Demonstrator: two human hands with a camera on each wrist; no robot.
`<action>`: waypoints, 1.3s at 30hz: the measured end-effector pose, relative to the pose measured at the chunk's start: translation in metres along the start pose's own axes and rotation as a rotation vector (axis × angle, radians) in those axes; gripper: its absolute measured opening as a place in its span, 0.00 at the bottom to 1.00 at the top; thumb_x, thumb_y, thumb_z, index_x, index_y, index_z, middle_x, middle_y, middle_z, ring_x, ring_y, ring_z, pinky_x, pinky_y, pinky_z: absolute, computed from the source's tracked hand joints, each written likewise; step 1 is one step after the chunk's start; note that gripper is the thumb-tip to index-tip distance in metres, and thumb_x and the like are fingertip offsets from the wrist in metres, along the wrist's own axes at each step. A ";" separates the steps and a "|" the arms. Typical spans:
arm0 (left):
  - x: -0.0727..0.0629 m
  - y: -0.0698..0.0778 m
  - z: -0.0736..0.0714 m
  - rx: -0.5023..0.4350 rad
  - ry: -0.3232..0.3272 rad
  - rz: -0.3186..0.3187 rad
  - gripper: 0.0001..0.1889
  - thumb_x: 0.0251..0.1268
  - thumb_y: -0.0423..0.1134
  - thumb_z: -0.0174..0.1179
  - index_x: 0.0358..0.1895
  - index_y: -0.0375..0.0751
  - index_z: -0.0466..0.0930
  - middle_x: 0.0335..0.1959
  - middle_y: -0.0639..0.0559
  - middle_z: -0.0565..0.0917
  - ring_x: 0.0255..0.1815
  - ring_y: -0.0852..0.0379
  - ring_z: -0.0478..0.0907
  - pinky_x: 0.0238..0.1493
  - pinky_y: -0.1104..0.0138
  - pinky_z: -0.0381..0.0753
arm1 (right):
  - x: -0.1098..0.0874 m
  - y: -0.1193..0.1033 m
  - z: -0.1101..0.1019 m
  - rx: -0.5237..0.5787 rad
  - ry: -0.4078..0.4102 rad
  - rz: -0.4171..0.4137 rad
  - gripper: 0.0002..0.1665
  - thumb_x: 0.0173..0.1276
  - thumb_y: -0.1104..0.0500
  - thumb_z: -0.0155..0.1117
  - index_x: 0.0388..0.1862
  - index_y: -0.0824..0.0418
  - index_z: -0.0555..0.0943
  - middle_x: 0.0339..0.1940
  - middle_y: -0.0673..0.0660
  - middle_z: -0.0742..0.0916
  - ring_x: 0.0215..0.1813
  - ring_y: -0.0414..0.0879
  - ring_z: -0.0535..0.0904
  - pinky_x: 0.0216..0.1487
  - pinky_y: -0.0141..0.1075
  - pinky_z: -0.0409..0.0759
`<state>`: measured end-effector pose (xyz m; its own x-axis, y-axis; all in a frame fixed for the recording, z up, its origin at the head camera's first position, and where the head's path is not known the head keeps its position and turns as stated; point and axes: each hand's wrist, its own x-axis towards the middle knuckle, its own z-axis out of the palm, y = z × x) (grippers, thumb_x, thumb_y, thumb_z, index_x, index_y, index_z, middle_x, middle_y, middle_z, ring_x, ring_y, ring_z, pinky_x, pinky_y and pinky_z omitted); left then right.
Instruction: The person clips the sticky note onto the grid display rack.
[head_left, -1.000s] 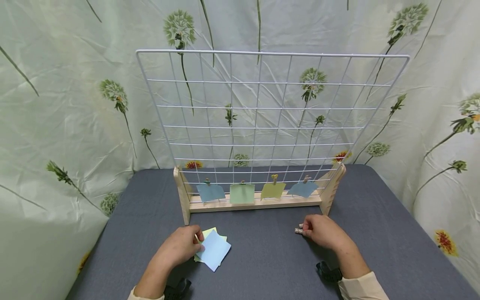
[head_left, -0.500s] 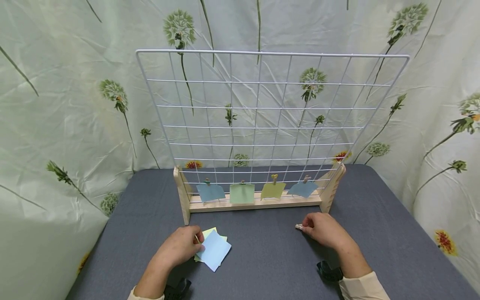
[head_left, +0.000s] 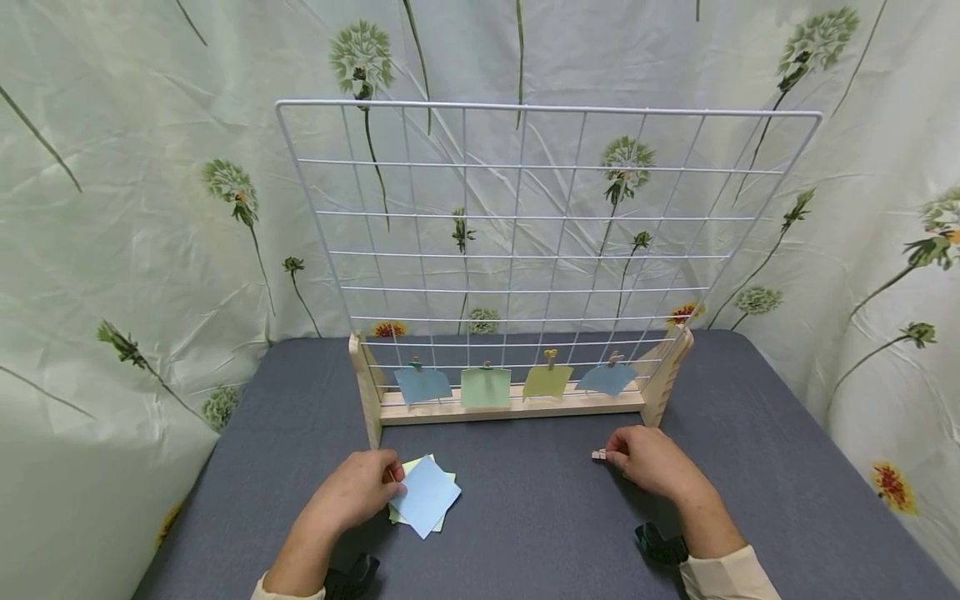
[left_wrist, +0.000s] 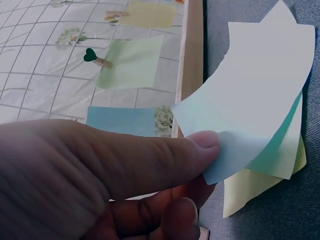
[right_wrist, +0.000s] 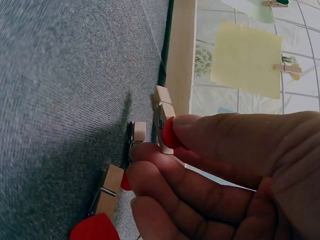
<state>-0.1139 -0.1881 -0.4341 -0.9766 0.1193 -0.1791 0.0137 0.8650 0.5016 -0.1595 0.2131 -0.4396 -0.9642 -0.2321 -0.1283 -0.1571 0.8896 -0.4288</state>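
Note:
My left hand (head_left: 352, 492) pinches a corner of a pale blue paper note (head_left: 427, 497) between thumb and fingers. In the left wrist view that note bends upward, over green and yellow notes (left_wrist: 250, 187) fanned beneath it. My right hand (head_left: 648, 463) grips a small wooden clothespin (right_wrist: 165, 112) with a red heart, pinched at its heart end by thumb and forefinger. Close under those fingers, two more clothespins (right_wrist: 108, 190) with red on them lie on the grey cloth; the fingers partly cover one.
Ahead stands a white wire grid (head_left: 517, 218) in a wooden base (head_left: 510, 408). Several notes hang from its lower wires by clothespins, among them a green note (head_left: 485, 388) and a yellow note (head_left: 547, 382). A flowered curtain (head_left: 150, 275) surrounds the grey-covered table (head_left: 525, 525).
The right hand has shifted slightly away from me, and less of the clothespins shows beside its fingertips. The blue note has moved a little to the left with the left hand.

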 end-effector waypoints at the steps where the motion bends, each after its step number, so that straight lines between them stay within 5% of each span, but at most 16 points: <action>1: 0.000 0.000 0.000 -0.004 -0.001 -0.001 0.09 0.59 0.30 0.71 0.30 0.44 0.79 0.26 0.54 0.78 0.27 0.57 0.71 0.31 0.63 0.70 | 0.000 0.000 0.000 0.000 -0.001 0.001 0.04 0.70 0.63 0.66 0.33 0.58 0.84 0.25 0.48 0.83 0.24 0.40 0.74 0.27 0.36 0.73; 9: 0.000 0.001 -0.003 -0.030 0.003 -0.008 0.07 0.61 0.31 0.70 0.31 0.44 0.80 0.25 0.54 0.77 0.27 0.57 0.71 0.31 0.63 0.69 | 0.001 -0.001 -0.001 0.001 -0.006 0.013 0.04 0.71 0.63 0.66 0.36 0.60 0.86 0.29 0.50 0.86 0.28 0.41 0.76 0.31 0.37 0.76; 39: 0.003 -0.001 -0.011 -0.175 0.190 0.061 0.04 0.67 0.36 0.67 0.34 0.47 0.82 0.27 0.57 0.81 0.27 0.62 0.72 0.30 0.68 0.72 | 0.001 -0.004 0.002 0.020 0.102 -0.063 0.03 0.66 0.62 0.72 0.36 0.60 0.87 0.29 0.49 0.88 0.27 0.37 0.77 0.31 0.35 0.76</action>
<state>-0.1194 -0.1936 -0.4254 -0.9981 0.0606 0.0096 0.0524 0.7598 0.6480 -0.1599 0.2088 -0.4397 -0.9695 -0.2449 -0.0095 -0.2144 0.8662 -0.4514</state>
